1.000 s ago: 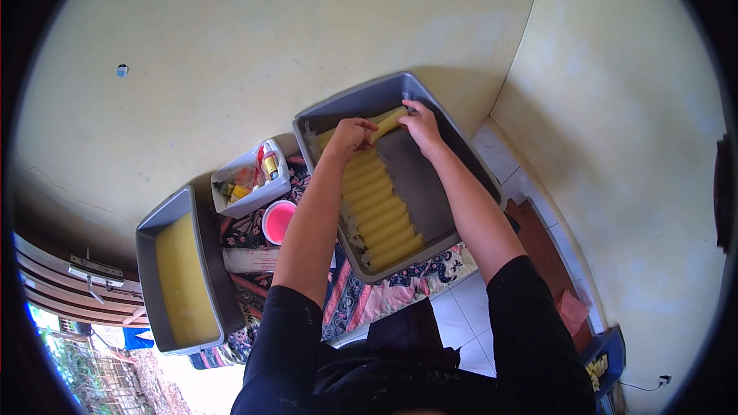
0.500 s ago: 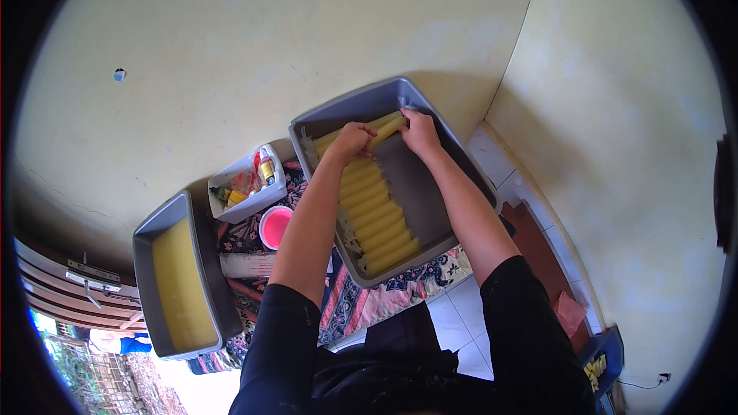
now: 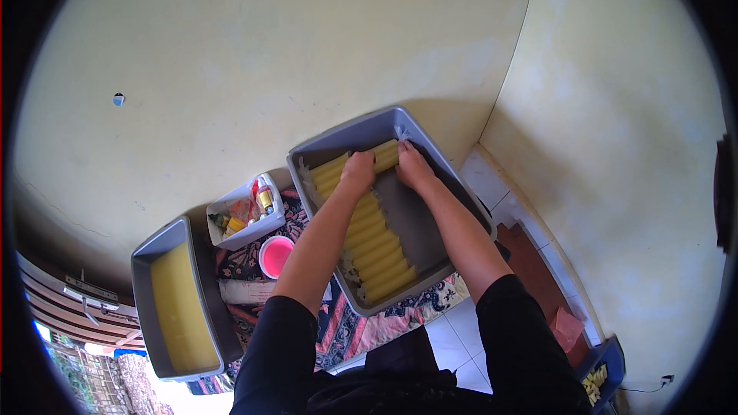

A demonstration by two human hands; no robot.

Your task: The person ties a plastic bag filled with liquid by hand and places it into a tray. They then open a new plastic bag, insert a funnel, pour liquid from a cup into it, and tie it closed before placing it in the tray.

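Note:
A large grey tub (image 3: 480, 211) holds a row of smooth yellow tubes (image 3: 377, 250) lying side by side, with loose clear plastic at their ends. At the far end of the row, my left hand (image 3: 359, 171) is closed with its fingers curled around a yellow tube (image 3: 387, 155). My right hand (image 3: 413, 165) pinches the same tube near its right end, close to a bit of clear plastic. The tube lies against others in the upper part of the tub. My fingers partly hide it.
Left of the tub stand a small bin of bottles and packets (image 3: 244, 219), a pink-filled round container (image 3: 274, 257) and a second grey tub (image 3: 201, 292) of yellow liquid. A patterned cloth (image 3: 369, 284) lies under them. Walls rise behind and right. A blue crate (image 3: 607, 369) is low at right.
The view has tilted up, so everything sits lower. My hands have turned the tube from slanted to nearly in line with the row, and my left hand is closed more firmly around it.

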